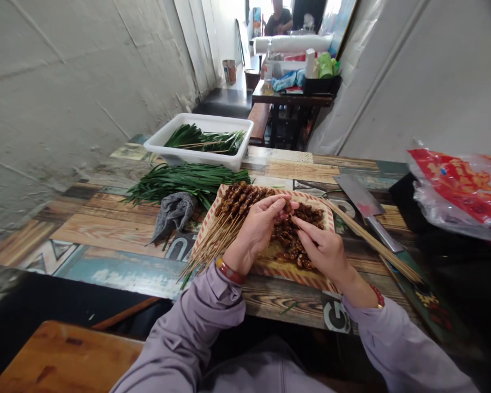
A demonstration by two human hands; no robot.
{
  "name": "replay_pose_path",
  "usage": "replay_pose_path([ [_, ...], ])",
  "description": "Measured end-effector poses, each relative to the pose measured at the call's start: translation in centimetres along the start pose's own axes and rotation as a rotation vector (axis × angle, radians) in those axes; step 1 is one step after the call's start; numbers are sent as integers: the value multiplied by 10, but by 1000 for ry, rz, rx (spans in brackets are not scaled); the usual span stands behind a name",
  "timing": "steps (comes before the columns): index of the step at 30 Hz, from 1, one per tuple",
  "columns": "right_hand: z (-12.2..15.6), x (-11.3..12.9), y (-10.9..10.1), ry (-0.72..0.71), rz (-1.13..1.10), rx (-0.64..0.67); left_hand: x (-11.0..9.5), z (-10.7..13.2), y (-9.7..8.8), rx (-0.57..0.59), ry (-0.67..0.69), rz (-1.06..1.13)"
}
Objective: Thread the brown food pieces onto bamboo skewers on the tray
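Both my hands are over a red-striped paper tray (294,271) on the table. My left hand (258,226) has its fingers curled and pinches a brown piece of meat (287,207) at its fingertips. My right hand (322,246) is closed in a pinch just below it, the fingertips meeting the left hand's; a thin skewer may be in them, but I cannot make it out. Loose brown meat pieces (291,240) fill the tray's right half. Finished meat skewers (236,201) lie on its left half, sticks pointing towards me.
A bundle of bare bamboo skewers (372,243) and a cleaver (366,208) lie to the right. Green chives (184,182) and a grey cloth (174,213) lie to the left, a white tub of chives (200,140) behind. A red plastic bag (462,188) sits far right. A person sits at the back.
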State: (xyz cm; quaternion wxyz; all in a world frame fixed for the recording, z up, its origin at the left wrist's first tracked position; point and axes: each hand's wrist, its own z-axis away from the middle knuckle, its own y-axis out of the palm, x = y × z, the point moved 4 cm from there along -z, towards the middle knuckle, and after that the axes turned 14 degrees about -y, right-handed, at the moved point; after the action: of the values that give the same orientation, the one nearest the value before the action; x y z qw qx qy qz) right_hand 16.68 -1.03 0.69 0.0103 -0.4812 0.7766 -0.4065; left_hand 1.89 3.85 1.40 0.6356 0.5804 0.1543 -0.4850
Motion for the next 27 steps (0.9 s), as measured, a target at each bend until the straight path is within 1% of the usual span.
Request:
replay_pose_path([
  [9, 2, -1, 3, 70, 10, -32, 4, 1, 2, -2, 6, 9],
  [16, 2, -2, 2, 161, -11, -32, 8, 1, 6, 14, -4, -35],
  [21, -2, -2, 0, 183, 14, -59, 12, 1, 8, 20, -11, -58],
  [27, -5, -2, -3, 203, -23, -78, 17, 0, 11, 51, -39, -108],
])
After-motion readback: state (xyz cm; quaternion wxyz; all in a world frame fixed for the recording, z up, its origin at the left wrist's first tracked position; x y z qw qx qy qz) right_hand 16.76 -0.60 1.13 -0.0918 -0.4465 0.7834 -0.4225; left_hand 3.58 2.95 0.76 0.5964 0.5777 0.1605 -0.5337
